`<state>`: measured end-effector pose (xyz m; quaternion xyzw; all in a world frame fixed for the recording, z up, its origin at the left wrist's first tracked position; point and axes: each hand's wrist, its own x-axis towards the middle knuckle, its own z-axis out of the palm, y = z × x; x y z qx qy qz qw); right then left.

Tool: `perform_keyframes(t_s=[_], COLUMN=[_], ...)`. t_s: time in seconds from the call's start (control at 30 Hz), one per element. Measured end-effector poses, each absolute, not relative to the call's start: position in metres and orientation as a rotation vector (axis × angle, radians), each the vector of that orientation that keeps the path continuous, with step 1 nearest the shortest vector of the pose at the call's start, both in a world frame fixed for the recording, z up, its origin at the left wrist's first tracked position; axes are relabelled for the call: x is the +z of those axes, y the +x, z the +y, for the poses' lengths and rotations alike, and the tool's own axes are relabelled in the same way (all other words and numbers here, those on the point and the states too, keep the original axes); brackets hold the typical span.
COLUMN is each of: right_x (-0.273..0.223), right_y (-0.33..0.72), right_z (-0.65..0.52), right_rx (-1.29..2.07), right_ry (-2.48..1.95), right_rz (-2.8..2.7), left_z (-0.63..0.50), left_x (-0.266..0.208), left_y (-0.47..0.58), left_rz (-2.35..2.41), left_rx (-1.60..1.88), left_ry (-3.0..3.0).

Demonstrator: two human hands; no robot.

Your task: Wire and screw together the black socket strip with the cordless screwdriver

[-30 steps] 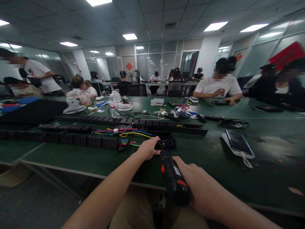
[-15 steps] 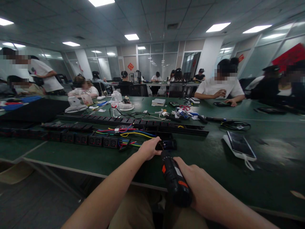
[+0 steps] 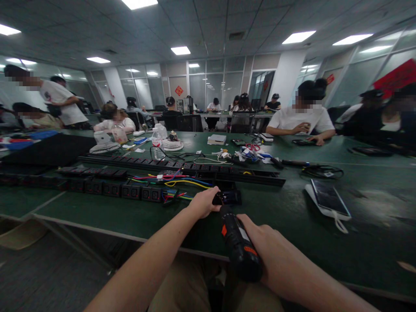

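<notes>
My right hand (image 3: 260, 242) is wrapped round a black cordless screwdriver (image 3: 238, 247) with orange markings, its front end pointing away from me. That end meets a small black part (image 3: 231, 197) at the end of the coloured wires. My left hand (image 3: 206, 203) is closed on the near left side of this part, steadying it; the screwdriver's tip is hidden there. Yellow, blue and red wires (image 3: 185, 183) run left from it toward a black strip of power sockets (image 3: 131, 192). A longer black socket strip (image 3: 182, 165) lies just behind.
On the green table (image 3: 282, 225) a phone (image 3: 328, 197) rests on a white object at right. Farther back are a water bottle (image 3: 157, 145), a white fan part (image 3: 172, 144), a white box (image 3: 216, 139) and tangled cables. A co-worker (image 3: 300, 115) sits opposite.
Both hands and the screwdriver stay almost in the same place. The view has shifted very slightly. At far left, a standing person's head has moved a little.
</notes>
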<state>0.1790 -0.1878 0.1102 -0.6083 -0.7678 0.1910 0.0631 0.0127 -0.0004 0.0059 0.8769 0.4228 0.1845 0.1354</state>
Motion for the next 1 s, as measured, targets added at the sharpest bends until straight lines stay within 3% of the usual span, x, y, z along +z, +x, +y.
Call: perform_keyframes(t_s=[1.0], right_x=[0.1104], right_y=[0.1773], right_z=[-0.1888], right_rx=[0.618], right_ry=[-1.839], right_rz=[-2.276], left_z=[0.0025], left_x=[0.0001], left_y=[0.0125], left_rz=[1.208], left_rx=[0.565], left_ry=[2.556])
